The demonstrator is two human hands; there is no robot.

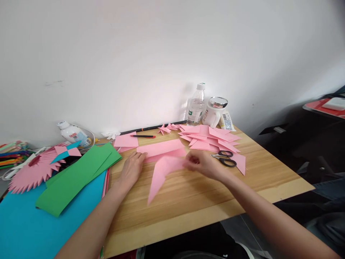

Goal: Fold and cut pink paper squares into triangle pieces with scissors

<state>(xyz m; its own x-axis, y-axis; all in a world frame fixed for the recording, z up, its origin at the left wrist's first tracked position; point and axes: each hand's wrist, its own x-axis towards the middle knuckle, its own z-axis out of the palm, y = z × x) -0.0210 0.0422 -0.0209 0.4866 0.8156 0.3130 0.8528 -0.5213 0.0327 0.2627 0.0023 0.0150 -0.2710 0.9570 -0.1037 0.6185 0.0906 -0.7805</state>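
Observation:
My right hand (201, 163) pinches one end of a folded pink paper piece (161, 169), slightly blurred, whose other end slants down toward me above the table. Flat on the wood, fingers extended, my left hand (134, 166) touches the left end of a pink paper strip (159, 148) with a lengthwise crease. Black-handled scissors (225, 158) lie just beyond my right hand, partly over another pink paper scrap (239, 162). Behind the strip are a pink sheet (125, 140) and a black pen (144, 136). A pile of folded pink papers (208, 136) sits farther back on the right.
Along the wall stand a water bottle (196, 108) and a white mug (212, 114) with a shiny lid. Small pink folded stars (165, 129) lie nearby. At left, green strips (78, 176) and a pleated pink ring (35, 172) rest over blue sheets (32, 223).

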